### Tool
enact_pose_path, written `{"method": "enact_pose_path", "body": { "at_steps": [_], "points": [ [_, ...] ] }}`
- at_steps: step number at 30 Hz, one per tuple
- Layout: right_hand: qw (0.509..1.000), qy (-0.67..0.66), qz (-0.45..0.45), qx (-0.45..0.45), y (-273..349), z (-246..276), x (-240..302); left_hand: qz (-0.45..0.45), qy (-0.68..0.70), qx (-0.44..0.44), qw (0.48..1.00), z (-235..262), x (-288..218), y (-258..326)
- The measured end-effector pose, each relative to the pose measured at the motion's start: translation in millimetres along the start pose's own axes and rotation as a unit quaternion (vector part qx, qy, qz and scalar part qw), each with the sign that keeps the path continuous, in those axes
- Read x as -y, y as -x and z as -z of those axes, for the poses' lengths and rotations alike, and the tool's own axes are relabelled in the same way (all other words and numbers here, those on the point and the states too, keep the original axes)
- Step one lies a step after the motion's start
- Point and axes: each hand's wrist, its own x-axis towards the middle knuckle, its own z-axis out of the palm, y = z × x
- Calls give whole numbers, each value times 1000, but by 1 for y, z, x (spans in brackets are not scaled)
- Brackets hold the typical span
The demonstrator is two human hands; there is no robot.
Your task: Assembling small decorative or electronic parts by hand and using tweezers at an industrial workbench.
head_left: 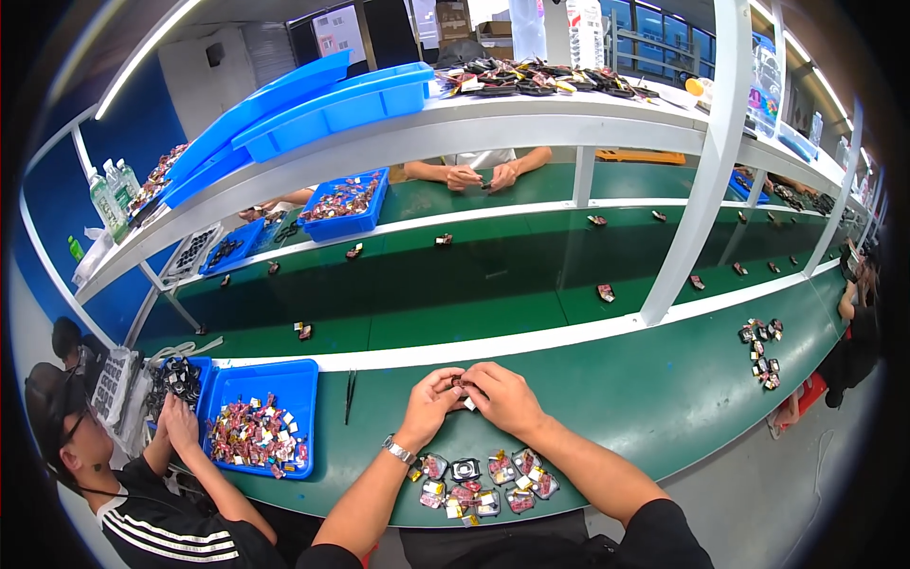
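Above the near edge of the green worktop, my left hand (434, 408) and my right hand (504, 398) meet with fingers closed around one small electronic assembly (468, 403). Only a dark red bit and a white tab of it show between the fingers. Between my forearms lie several small clear-and-black cased assemblies (519, 499) with red boards and yellow or white tabs. Among them is a black casing (465, 469) with a pale middle. Left of my hands, a pair of dark tweezers (351, 396) rests on the worktop.
A blue tray (310, 417) of red, white and yellow parts stands at left, beside a co-worker (85, 446). Behind a white rail, a green conveyor belt (455, 294) carries scattered assemblies. A white post (697, 180) and an overhead shelf rise ahead. More assemblies (760, 351) lie at right.
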Motion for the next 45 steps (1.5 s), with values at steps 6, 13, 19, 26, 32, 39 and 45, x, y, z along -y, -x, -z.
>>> {"method": "enact_pose_path", "body": {
  "at_steps": [6,13,19,26,32,39,45],
  "points": [
    [999,12,-5,34,-1,3,-2,7,7,4,1000,0,-1,-1],
    [996,-44,-82,2,1,-4,7,10,-4,-2,1000,3,3,-2],
    [995,-44,-91,-22,3,-5,6,-11,-16,3,1000,-1,4,-2],
    [990,-74,-117,-25,-5,-5,-6,-16,-1,-10,1000,-2,4,-1],
    [960,17,-249,-126,-93,11,-128,-64,21,-92,993,9,3,-7],
    [940,268,-191,-85,-72,48,-142,-57,-21,-66,996,12,5,-8],
    [890,39,-213,401,31,93,12,-65,-53,-55,995,12,5,-6]
  ]
}}
